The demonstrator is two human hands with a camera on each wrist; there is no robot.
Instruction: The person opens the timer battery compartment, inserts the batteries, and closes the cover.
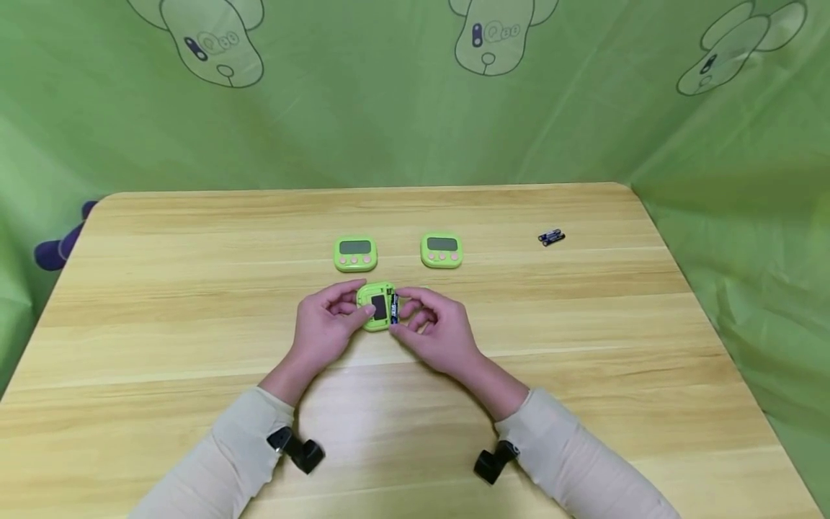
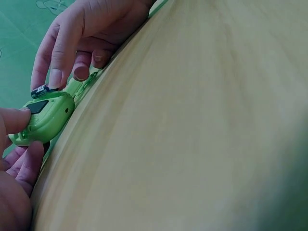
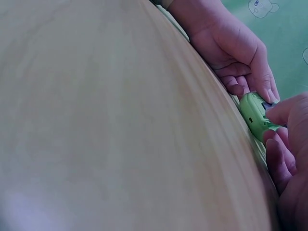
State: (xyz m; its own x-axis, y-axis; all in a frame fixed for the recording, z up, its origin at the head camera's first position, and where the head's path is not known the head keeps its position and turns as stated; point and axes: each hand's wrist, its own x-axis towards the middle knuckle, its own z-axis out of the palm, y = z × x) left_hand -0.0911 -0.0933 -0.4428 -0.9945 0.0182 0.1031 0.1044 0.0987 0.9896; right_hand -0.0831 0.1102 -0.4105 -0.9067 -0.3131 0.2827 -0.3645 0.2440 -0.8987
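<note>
Near the middle of the table, my left hand (image 1: 324, 324) grips a green digital timer (image 1: 375, 290) with its back turned up, thumb across a dark rectangle on that back. A dark blue battery (image 1: 394, 308) lies along the timer's right side, at the uncovered battery slot. My right hand (image 1: 444, 331) pinches this battery by its two ends between thumb and index finger, the other fingers curled below. In the left wrist view, the battery (image 2: 41, 91) sits at the slot edge, seemingly not flush. The right wrist view shows the timer (image 3: 252, 115) partly behind fingers.
Two more green timers, one on the left (image 1: 355, 254) and one on the right (image 1: 442, 250), lie screen up beyond my hands. A few loose batteries (image 1: 552, 237) lie at the far right of the wooden table (image 1: 194, 324). Green curtain (image 1: 363, 122) surrounds the far side.
</note>
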